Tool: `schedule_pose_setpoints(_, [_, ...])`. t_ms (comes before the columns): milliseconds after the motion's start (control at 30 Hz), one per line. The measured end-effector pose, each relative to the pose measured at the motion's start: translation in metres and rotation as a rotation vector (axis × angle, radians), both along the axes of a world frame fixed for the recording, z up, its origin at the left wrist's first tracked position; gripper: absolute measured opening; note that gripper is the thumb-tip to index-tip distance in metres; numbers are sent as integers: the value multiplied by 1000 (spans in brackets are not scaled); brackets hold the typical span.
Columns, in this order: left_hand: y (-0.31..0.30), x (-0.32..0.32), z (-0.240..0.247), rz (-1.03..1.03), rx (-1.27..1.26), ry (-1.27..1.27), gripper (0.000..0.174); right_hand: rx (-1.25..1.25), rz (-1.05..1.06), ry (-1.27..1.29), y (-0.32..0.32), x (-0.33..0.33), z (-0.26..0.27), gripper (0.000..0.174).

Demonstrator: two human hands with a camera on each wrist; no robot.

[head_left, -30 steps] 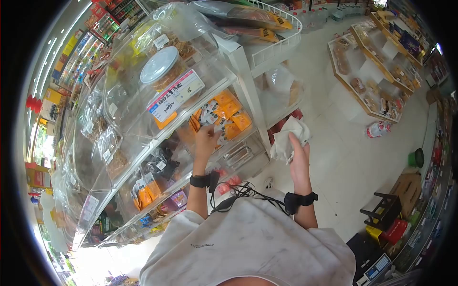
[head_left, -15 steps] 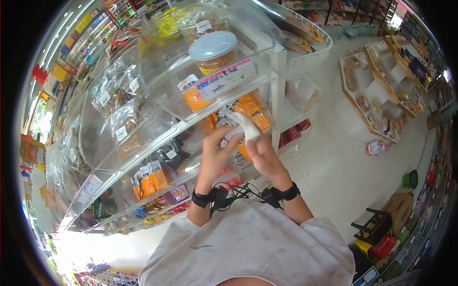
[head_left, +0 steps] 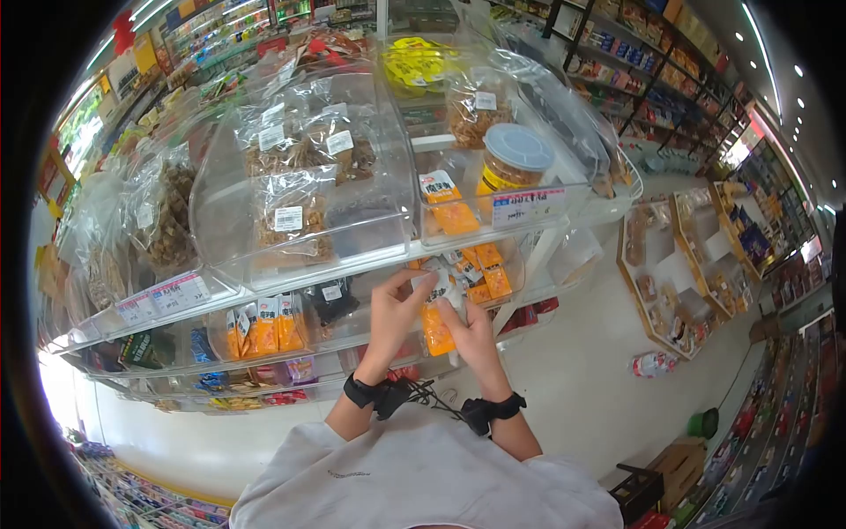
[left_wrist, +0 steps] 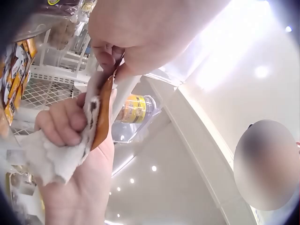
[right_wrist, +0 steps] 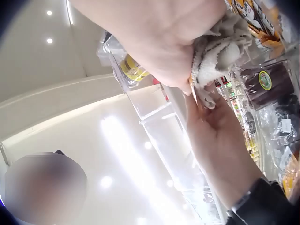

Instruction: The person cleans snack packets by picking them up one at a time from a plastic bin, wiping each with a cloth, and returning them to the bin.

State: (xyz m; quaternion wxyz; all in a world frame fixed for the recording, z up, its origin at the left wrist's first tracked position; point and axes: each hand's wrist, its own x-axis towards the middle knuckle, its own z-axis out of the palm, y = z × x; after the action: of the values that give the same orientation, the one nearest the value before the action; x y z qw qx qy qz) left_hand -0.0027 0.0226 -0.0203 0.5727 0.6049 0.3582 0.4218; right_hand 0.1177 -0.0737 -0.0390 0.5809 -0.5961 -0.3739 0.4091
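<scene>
An orange and white snack packet [head_left: 435, 331] is held upright between both hands, in front of the shelf. My left hand [head_left: 395, 316] pinches its upper end between thumb and fingers. My right hand [head_left: 477, 342] grips the packet's other side, its thumb across the front. Bunched in that same hand is a white cloth [left_wrist: 54, 157], pressed against the back of the packet [left_wrist: 102, 119] in the left wrist view. The cloth [right_wrist: 218, 61] also shows under the right hand in the right wrist view. Similar orange packets [head_left: 485, 275] lie in the clear bin just behind the hands.
Clear bins on the shelf hold bagged dried snacks [head_left: 291, 216], a lidded tub [head_left: 515, 163] and more orange packets [head_left: 269, 324]. A price label [head_left: 529, 207] fronts the upper bin. To the right are a tiered display [head_left: 656, 264] and wrapped bottles [head_left: 654, 363] on the floor.
The right hand has come in from the right with the cloth and joined the left. An orange packet is now out of the bin between them. The head view has turned left.
</scene>
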Motion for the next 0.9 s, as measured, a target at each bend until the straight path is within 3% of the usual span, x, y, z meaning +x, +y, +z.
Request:
schedule_pose_setpoints(233, [12, -8, -6, 79, -2, -84, 16, 28, 82, 32, -10, -15, -13, 42])
schedule_pose_setpoints(333, [12, -16, 6, 78, 45, 34, 17, 10, 81, 56, -11, -16, -6, 39])
schedule_pose_setpoints(433, [7, -13, -4, -56, -102, -188, 19, 40, -44, 12, -9, -16, -9, 35])
schedule_pose_setpoints(467, [8, -16, -6, -70, -128, -126, 20, 114, -112, -71, -6, -17, -12, 33])
schedule_pose_setpoints(600, [11, -20, -8, -126, -75, -173, 19, 28, -386, 233, -9, 3, 5, 39])
schedule_pose_setpoints(700, [6, -14, -10, -277, -44, -80, 20, 115, -188, 440, -7, 9, -3, 40])
schedule_pose_setpoints(733, [-2, -15, 6, -293, -100, 39, 22, 159, -222, 377, -1, -4, -7, 35])
schedule_pose_setpoints(900, [-16, 0, -14, -37, 348, 79, 34, 211, -373, 151, 1, -1, -12, 31])
